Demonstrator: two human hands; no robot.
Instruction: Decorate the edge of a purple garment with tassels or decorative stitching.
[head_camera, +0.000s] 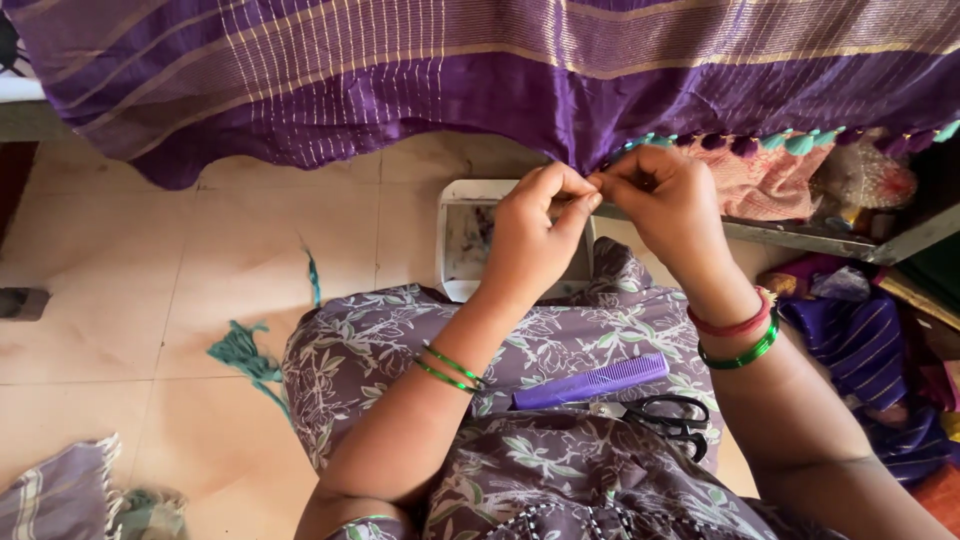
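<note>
A purple cloth with gold stripes (420, 70) hangs across the top of the view. Along its lower right edge runs a row of teal and purple tassels (790, 142). My left hand (535, 240) and my right hand (665, 205) meet at the hem, fingertips pinched together on the cloth's edge where the tassel row begins. Both wrists wear green bangles. On my lap, which is covered in floral purple fabric, lie a purple comb (592, 381) and black-handled scissors (665, 415).
A white plastic box (462, 235) sits on the tiled floor just beyond my knees. Teal thread scraps (245, 355) lie on the floor at left. A striped cloth (60, 495) is at bottom left. Folded fabrics (870, 340) pile up at right under a shelf.
</note>
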